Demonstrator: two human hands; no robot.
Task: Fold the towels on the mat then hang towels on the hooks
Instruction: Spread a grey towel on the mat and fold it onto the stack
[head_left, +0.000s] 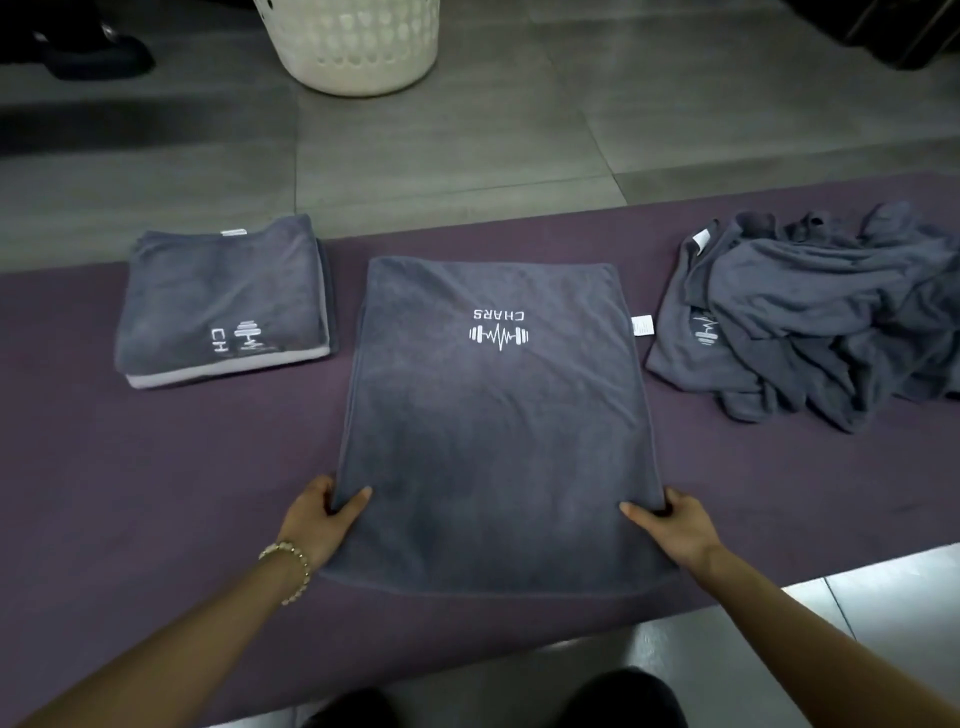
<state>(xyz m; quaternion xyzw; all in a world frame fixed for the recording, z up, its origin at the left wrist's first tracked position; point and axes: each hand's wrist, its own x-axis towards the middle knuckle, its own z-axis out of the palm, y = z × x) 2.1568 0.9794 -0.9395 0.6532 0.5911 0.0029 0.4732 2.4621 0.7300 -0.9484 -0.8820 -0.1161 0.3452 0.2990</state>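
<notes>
A grey towel (493, 415) with a white "CHARS" logo lies spread flat in the middle of the purple mat (156, 467). My left hand (322, 519) pinches its left edge near the front, thumb on top. My right hand (670, 525) pinches the right edge the same way. A stack of folded grey towels (223, 301) sits on the mat to the left. On the right end of the mat lies a rumpled pile of grey towels (810, 317). No hooks are in view.
A white perforated laundry basket (353, 47) stands on the grey tiled floor beyond the mat. A dark object (78, 52) is at the far left on the floor. My knees (623, 696) show at the bottom edge.
</notes>
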